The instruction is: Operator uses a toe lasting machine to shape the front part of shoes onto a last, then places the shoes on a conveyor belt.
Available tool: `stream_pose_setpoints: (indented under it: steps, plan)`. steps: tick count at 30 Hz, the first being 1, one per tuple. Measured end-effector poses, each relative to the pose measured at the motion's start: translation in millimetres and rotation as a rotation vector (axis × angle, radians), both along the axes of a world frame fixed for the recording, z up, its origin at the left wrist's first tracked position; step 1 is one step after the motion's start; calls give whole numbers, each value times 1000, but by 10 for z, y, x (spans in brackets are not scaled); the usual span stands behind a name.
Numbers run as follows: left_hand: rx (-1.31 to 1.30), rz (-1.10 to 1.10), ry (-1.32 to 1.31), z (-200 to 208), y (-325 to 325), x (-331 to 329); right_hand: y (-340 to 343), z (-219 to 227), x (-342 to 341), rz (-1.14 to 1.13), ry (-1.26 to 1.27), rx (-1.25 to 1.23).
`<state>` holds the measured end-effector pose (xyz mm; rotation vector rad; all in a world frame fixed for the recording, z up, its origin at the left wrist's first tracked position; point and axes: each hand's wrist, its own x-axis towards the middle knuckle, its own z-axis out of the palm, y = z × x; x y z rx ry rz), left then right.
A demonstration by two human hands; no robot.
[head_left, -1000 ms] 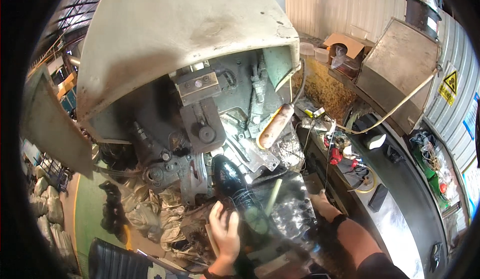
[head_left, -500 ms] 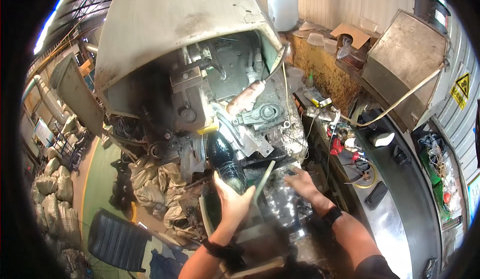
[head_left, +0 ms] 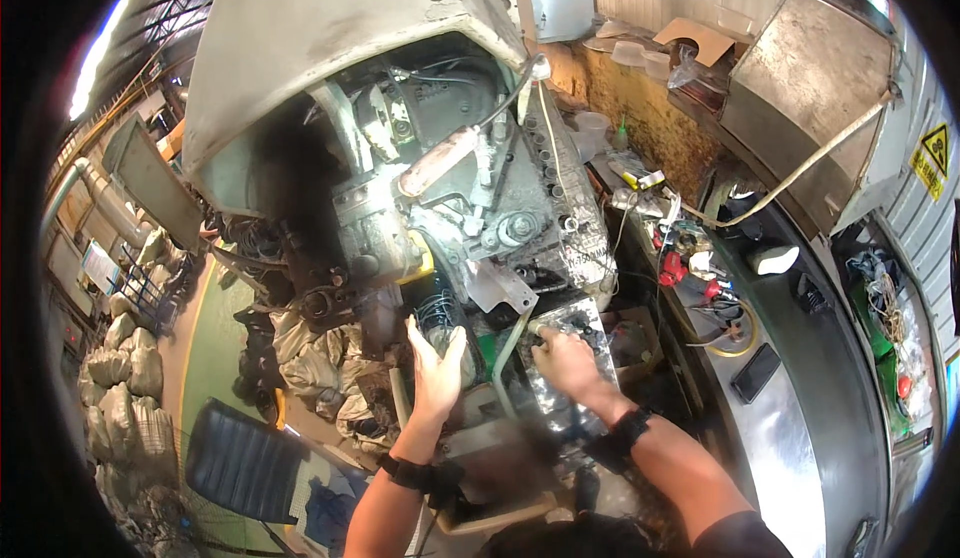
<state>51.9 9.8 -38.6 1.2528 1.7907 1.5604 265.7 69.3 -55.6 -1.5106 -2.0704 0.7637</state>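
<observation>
A black lace-up shoe (head_left: 436, 303) sits in the machine's working gap, its far end under a yellow-edged part (head_left: 418, 258). My left hand (head_left: 437, 376) is at the shoe's near end, thumb and fingers spread apart on either side of it; whether the palm touches it, I cannot tell. My right hand (head_left: 567, 363) is closed over the top of a shiny metal box (head_left: 575, 323), its fingers curled round a small pale end that I cannot make out. Between my hands a pale green bent bar (head_left: 507, 353) slants upward.
The machine's pale hood (head_left: 330, 33) arches overhead. A brown-wrapped handle (head_left: 438, 162) hangs inside. At right, a bench (head_left: 770, 428) carries a phone (head_left: 756, 373) and red tools (head_left: 674, 268). Sacks (head_left: 310, 363) and a black chair (head_left: 245, 458) stand at left.
The shoe has gone farther into the machine and my left hand has loosened around its near end. My right hand has moved left and closed. The brown-wrapped handle appears higher and farther left.
</observation>
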Motion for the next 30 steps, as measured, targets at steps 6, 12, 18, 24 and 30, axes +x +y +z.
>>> stream_pose_setpoints:
  steps: [6, 12, 18, 24, 30]
  plan:
    - [-89, -32, 23, 142, -14, 61, 12, -8, 17, -7, -26, -5]
    - [-49, 6, 94, 58, -3, 9, -16, 3, -10, -6, -70, 60]
    - [-89, -34, 52, 96, -14, 23, 1, -61, 20, -7, 1, 57]
    - [-103, -35, 38, 114, -49, 34, -16, -31, 18, 6, 48, 30]
    - [-128, -15, 52, 127, -60, 36, -50, 93, 14, -9, 12, -18]
